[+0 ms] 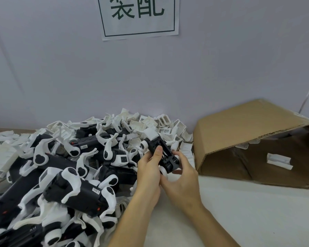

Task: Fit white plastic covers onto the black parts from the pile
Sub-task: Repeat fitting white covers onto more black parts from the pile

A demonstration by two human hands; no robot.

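Your two forearms come up from the bottom edge and meet just right of the pile, which is the landmark for everything else. Your left hand wraps the near side of a black part, thumb laid along its top face; your right hand cups the near end from the other side, fingers curled round the white wheels there. Both hands are clamped on that one black part, close together and touching.

What matters for the next move is how the part lies: its long axis runs away from you and slightly left, toward the pile's far right corner, and it is tilted upward. A white cover sits at that far end, beyond both hands; whether it is fully seated you cannot tell from here. Your left thumb is nearer to it than anything on your right hand, so a push along the axis would likely fall to the left.

Right of the pile a cardboard box lies tipped on the surface.
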